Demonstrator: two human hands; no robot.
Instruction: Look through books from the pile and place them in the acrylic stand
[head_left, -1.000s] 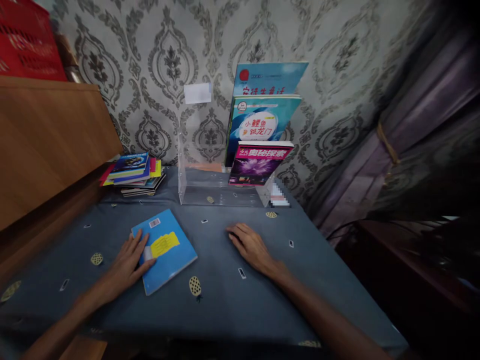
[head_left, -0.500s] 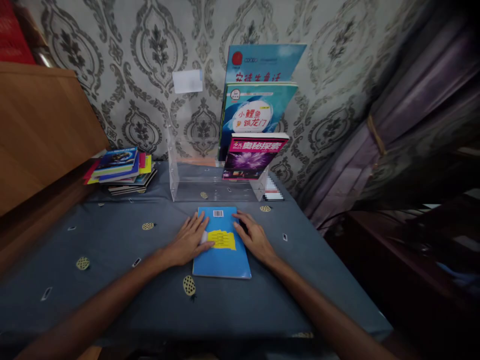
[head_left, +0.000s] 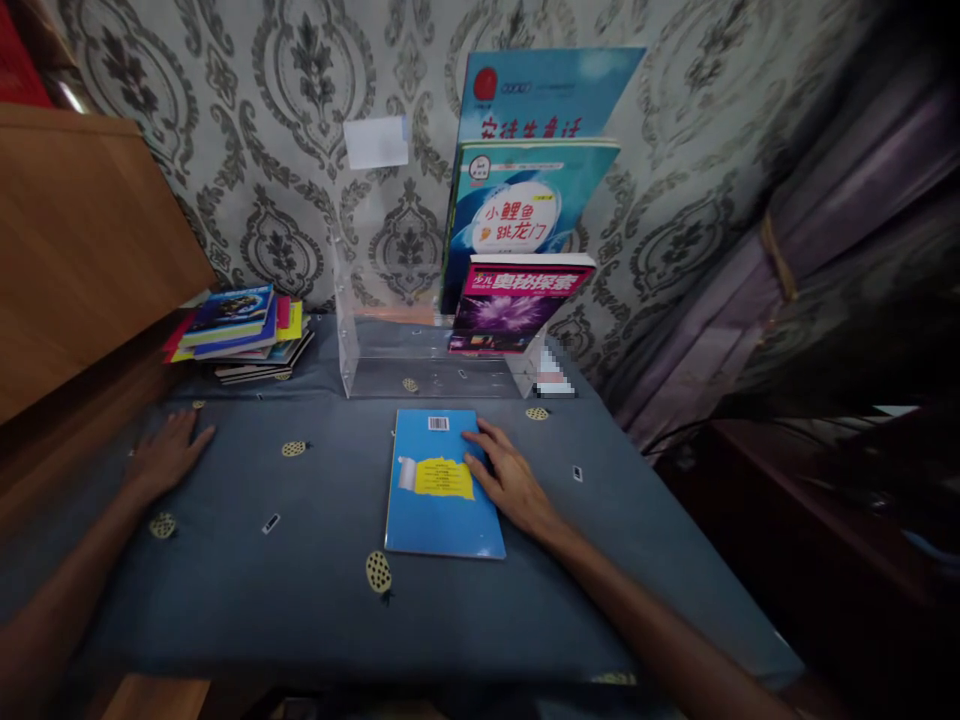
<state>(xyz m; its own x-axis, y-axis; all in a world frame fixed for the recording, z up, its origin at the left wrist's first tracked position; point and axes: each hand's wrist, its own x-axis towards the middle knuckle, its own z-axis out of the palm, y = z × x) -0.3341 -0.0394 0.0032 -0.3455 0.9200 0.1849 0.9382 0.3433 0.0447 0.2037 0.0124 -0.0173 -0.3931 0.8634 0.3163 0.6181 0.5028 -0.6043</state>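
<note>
One blue book point(head_left: 442, 482) lies flat on a gray-blue tabletop point(head_left: 315, 600) printed with yellow pineapples; I take it as the center of a clock face, with the person at six o'clock. Its barcode faces up near its twelve o'clock edge, and a yellow patch of small print crosses its middle.

The person's right hand point(head_left: 514, 480) comes in from four o'clock. It is relaxed and grips nothing, its fingers slightly apart, their tips touching the book's edge at about two o'clock.

Well apart from the book, toward nine o'clock, the left hand point(head_left: 166, 452) is bare and released, palm down, with fingers spread. I cannot tell whether it touches the cloth. Near it, at the clock's ten, is a messy stack of books point(head_left: 244, 335), a dark blue cover on top. A wooden cabinet point(head_left: 82, 240) stands behind that hand.

At twelve o'clock is a clear stand point(head_left: 450, 382). Three books lean in its right half, one behind another: a tall blue-green book point(head_left: 555, 85) at the back, a teal book point(head_left: 532, 200) with a white oval, and a magenta and purple book point(head_left: 521, 305) in front. A purple curtain point(head_left: 735, 280), tied with a cord, hangs toward two o'clock.
</note>
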